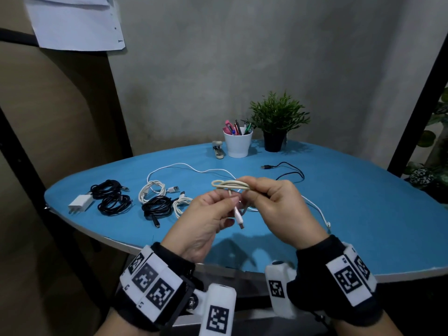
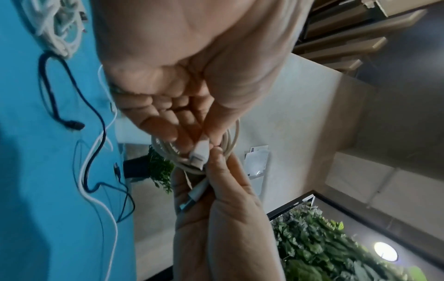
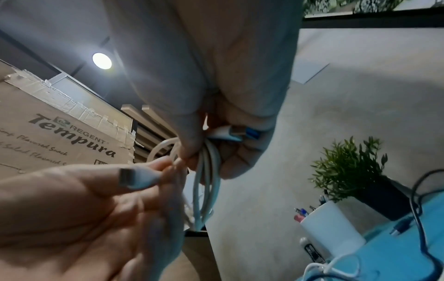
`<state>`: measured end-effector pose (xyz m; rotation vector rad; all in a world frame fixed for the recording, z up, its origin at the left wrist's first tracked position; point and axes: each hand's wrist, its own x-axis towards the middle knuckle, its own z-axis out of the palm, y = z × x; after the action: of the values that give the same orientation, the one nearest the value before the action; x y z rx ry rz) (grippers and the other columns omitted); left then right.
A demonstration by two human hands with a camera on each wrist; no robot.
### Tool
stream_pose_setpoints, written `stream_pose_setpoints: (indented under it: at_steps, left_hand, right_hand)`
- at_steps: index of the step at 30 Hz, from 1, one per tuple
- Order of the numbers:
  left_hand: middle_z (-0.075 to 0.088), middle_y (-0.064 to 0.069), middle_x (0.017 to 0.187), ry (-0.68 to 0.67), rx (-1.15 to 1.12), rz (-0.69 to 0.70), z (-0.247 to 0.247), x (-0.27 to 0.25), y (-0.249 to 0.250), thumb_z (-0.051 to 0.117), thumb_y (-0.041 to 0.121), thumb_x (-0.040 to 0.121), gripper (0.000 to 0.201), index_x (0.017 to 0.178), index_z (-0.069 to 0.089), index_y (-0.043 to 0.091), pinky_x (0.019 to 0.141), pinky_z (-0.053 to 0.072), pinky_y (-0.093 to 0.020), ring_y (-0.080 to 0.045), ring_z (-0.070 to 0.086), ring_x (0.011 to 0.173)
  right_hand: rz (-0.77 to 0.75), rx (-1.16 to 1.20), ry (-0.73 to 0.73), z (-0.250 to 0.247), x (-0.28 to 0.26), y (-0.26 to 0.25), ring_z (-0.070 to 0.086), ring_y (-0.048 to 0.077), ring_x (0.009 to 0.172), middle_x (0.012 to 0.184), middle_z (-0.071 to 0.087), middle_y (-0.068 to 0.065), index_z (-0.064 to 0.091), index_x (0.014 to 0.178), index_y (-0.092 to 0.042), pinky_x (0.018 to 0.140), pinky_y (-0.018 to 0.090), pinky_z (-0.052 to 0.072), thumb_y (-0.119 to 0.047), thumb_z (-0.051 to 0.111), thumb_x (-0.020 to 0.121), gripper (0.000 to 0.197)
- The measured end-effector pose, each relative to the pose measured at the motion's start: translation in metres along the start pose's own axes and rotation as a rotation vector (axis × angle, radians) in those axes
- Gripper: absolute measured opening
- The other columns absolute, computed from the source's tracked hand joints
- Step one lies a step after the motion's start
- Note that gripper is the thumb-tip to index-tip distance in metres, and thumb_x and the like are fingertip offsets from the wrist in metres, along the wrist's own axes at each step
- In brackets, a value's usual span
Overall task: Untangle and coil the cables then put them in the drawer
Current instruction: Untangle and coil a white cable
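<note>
Cream cable (image 1: 231, 184), wound into a small flat bundle of several loops, is held in the air above the near middle of the blue tabletop (image 1: 363, 214), between both hands and clear of the surface. The right hand (image 1: 278, 204) curls its fingers and thumb round one end of the bundle, and the right wrist view shows 1 white plug tucked inside that grip. The left hand (image 1: 206, 219) pinches the cable's free tail just behind its second white plug (image 1: 238, 218), which hangs down toward the near edge. That near edge curves just under the wrists; the right half of the tabletop is open blue surface, crossed only by 1 loose white cable (image 1: 315, 209) running to the near right edge and 1 loose black cable (image 1: 288, 170) farther back. On the left lie 5 coiled bundles: 2 black ones (image 1: 110, 197) beside a white charger block (image 1: 80, 203) near the left edge, then 1 white coil (image 1: 151, 190), 1 black coil (image 1: 156, 208) and 1 smaller white coil (image 1: 180, 206) close to the left hand. At the far edge stand 1 white cup of pens (image 1: 237, 144), 1 stapler (image 1: 218, 150) and 1 potted plant (image 1: 276, 124), all well apart from the hands. The cable is pale cream with a smooth round jacket, its loops lying tight and parallel.
</note>
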<state>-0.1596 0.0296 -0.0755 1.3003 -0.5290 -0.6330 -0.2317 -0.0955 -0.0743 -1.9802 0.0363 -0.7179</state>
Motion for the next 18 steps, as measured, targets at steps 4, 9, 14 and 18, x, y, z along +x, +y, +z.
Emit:
stream_pose_setpoints:
  at_steps: [4,9,14,18]
  left_hand:
    - [0.072,0.006,0.075,0.065,0.319,0.155,-0.005,0.004,-0.003,0.053,0.016,0.093,0.027,0.071,0.069,0.019,0.087,0.044,-0.032,-0.016,0.064,0.086]
    - [0.071,-0.008,0.089,-0.036,0.613,0.254,-0.017,-0.001,-0.003,0.053,0.052,0.078,0.032,0.074,0.068,0.024,0.088,0.046,-0.044,-0.025,0.064,0.091]
    - [0.067,-0.019,0.100,-0.172,0.566,0.270,-0.020,-0.006,0.002,0.051,0.043,0.072,0.031,0.056,0.059,0.018,0.094,0.041,-0.030,-0.010,0.060,0.103]
    - [0.066,-0.007,0.114,-0.308,0.343,0.275,-0.024,-0.011,0.002,0.052,0.033,0.065,0.024,0.046,0.052,0.020,0.088,0.042,-0.015,-0.003,0.056,0.113]
  right_hand:
    - [0.018,0.110,-0.038,0.004,-0.001,0.003,0.061,0.010,0.072,0.073,0.067,0.001,0.072,0.099,-0.021,0.079,0.029,0.052,-0.002,0.054,0.092,0.027]
    - [0.093,0.342,0.045,-0.001,-0.001,-0.001,0.060,0.018,0.063,0.065,0.064,0.009,0.075,0.083,-0.019,0.068,0.025,0.052,-0.006,0.055,0.091,0.025]
    - [0.138,0.433,0.093,-0.005,0.004,-0.002,0.058,0.019,0.059,0.060,0.060,0.009,0.072,0.075,-0.015,0.068,0.033,0.050,-0.018,0.057,0.086,0.019]
    - [0.168,0.442,0.283,-0.013,0.009,0.000,0.049,0.011,0.052,0.053,0.053,-0.003,0.067,0.097,-0.014,0.064,0.031,0.051,-0.005,0.053,0.092,0.018]
